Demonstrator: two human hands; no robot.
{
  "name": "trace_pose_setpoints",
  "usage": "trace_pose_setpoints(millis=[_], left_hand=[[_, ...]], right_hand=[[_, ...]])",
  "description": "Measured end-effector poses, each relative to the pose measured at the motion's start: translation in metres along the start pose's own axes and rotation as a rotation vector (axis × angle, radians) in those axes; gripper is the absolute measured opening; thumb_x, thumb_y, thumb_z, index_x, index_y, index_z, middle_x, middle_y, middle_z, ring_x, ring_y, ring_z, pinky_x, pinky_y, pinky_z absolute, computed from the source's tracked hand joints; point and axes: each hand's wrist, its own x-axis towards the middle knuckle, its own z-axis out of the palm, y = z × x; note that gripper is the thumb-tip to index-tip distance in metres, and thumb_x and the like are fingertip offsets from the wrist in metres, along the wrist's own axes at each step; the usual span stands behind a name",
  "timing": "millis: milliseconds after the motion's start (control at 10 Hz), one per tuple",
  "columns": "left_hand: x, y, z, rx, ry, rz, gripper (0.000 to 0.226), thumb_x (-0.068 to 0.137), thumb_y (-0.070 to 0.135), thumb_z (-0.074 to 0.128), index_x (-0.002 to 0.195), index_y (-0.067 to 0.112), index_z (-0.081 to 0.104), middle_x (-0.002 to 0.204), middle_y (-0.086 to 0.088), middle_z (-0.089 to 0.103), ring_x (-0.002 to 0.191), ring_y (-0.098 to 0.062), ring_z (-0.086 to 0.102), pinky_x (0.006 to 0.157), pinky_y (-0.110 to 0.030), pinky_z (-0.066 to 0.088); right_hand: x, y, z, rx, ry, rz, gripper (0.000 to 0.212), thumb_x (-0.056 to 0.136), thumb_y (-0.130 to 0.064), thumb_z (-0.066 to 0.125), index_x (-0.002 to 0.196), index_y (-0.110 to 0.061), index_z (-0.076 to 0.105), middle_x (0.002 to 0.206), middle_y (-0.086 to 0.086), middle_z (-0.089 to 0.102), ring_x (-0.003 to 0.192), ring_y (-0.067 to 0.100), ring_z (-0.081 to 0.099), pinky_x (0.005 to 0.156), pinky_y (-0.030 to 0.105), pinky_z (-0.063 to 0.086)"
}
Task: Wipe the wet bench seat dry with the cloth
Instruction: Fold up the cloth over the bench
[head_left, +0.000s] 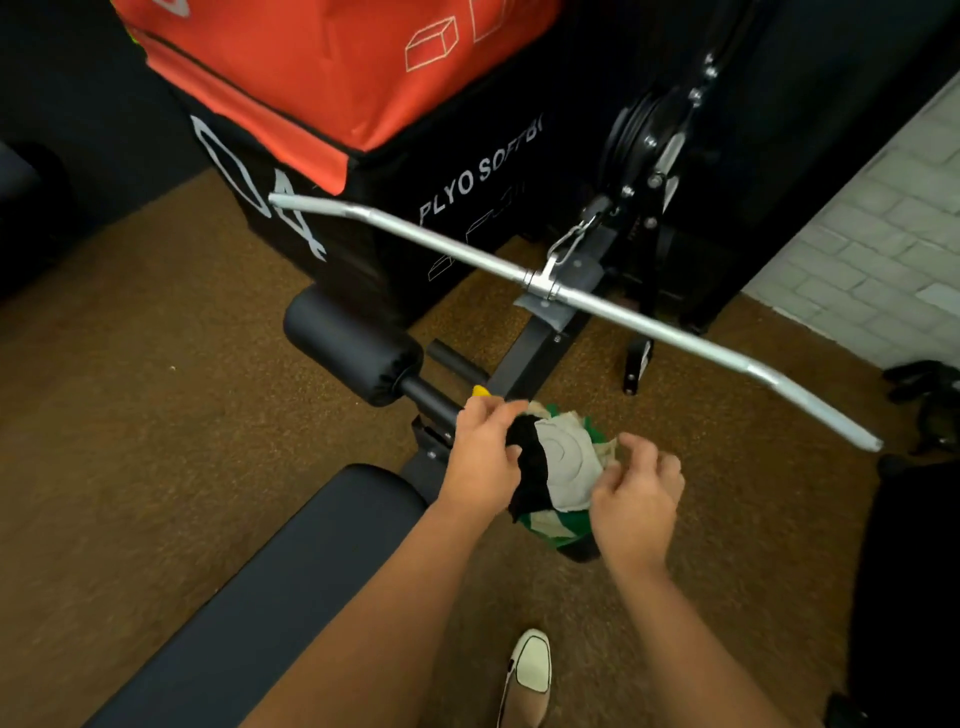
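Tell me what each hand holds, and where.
The left hand grips the cloth by its black side; whether the right hand holds it cannot be told.

"PLYO SOFTB…" and perhaps "04" on black box

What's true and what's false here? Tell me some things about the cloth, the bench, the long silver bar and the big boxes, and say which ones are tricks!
1. The left hand grips the patchwork cloth. True.
2. The cloth lies spread flat on the bench seat. False: it is held bunched up in the air, beside the seat.
3. The silver pulldown bar is clipped on at its middle. True.
4. The top plyo box is blue. False: it is orange, and it sits on a black box.
5. A white shoe with dark trim shows at the bottom of the picture. True.
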Motion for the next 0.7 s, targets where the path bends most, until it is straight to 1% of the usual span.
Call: trace_pose_setpoints(millis=[100, 200, 300, 400, 500, 600, 700], left_hand=[[0.003, 0.002, 0.001, 0.367, -0.076, 0.048, 0.040, 0.095, 0.018, 0.053, 0.132, 0.030, 0.051, 0.134, 0.004, 0.037, 0.123, -0.023, 0.029, 0.099, -0.039, 0.035], [0.008, 0.009, -0.002, 0.538, -0.202, 0.016, 0.040, 0.098, 0.021, 0.044, 0.137, 0.034, 0.042, 0.138, 0.009, 0.034, 0.126, -0.021, 0.026, 0.094, -0.041, 0.030], [0.019, 0.027, -0.007, 0.718, -0.286, -0.002, 0.040, 0.093, 0.016, 0.050, 0.131, 0.029, 0.043, 0.134, 0.004, 0.038, 0.125, -0.026, 0.026, 0.094, -0.047, 0.028], [0.033, 0.046, -0.012, 0.879, -0.409, -0.001, 0.045, 0.090, 0.020, 0.057, 0.132, 0.024, 0.040, 0.133, -0.002, 0.040, 0.128, -0.030, 0.028, 0.100, -0.051, 0.026], [0.039, 0.055, -0.013, 0.862, -0.473, -0.036, 0.048, 0.090, 0.020, 0.061, 0.133, 0.020, 0.040, 0.136, -0.004, 0.039, 0.130, -0.030, 0.033, 0.102, -0.050, 0.031], [0.038, 0.060, -0.015, 0.836, -0.547, -0.060, 0.046, 0.090, 0.019, 0.060, 0.132, 0.016, 0.041, 0.137, -0.007, 0.039, 0.130, -0.031, 0.035, 0.102, -0.049, 0.035], [0.040, 0.069, -0.024, 0.830, -0.655, -0.066, 0.052, 0.088, 0.032, 0.060, 0.134, 0.016, 0.041, 0.136, -0.009, 0.041, 0.129, -0.031, 0.037, 0.101, -0.049, 0.036]], right_hand=[[-0.003, 0.006, -0.002, -0.138, -0.045, -0.238, 0.024, 0.089, -0.023, 0.057, 0.108, -0.012, 0.067, 0.107, 0.011, 0.057, 0.095, 0.029, 0.052, 0.071, 0.041, 0.048], [-0.005, 0.006, -0.003, -0.262, -0.219, -0.361, 0.043, 0.087, -0.044, 0.044, 0.113, -0.019, 0.067, 0.110, 0.003, 0.061, 0.097, 0.027, 0.056, 0.071, 0.042, 0.045], [-0.002, 0.008, -0.005, -0.342, -0.316, -0.386, 0.047, 0.085, -0.049, 0.043, 0.112, -0.019, 0.068, 0.105, 0.003, 0.064, 0.092, 0.028, 0.060, 0.071, 0.044, 0.045], [0.006, 0.000, -0.010, -0.436, -0.436, -0.387, 0.044, 0.082, -0.050, 0.048, 0.104, -0.019, 0.069, 0.095, 0.004, 0.065, 0.086, 0.028, 0.062, 0.072, 0.045, 0.045], [0.026, -0.026, -0.024, -0.565, -0.607, -0.344, 0.038, 0.087, -0.048, 0.052, 0.112, -0.021, 0.061, 0.108, 0.002, 0.061, 0.107, 0.028, 0.055, 0.092, 0.053, 0.033], [0.048, -0.051, -0.033, -0.646, -0.807, -0.271, 0.039, 0.089, -0.048, 0.050, 0.119, -0.023, 0.053, 0.120, 0.000, 0.057, 0.120, 0.026, 0.046, 0.100, 0.055, 0.022], [0.070, -0.069, -0.038, -0.647, -0.939, -0.227, 0.038, 0.089, -0.044, 0.054, 0.120, -0.022, 0.053, 0.124, 0.003, 0.058, 0.120, 0.027, 0.050, 0.098, 0.049, 0.029]])
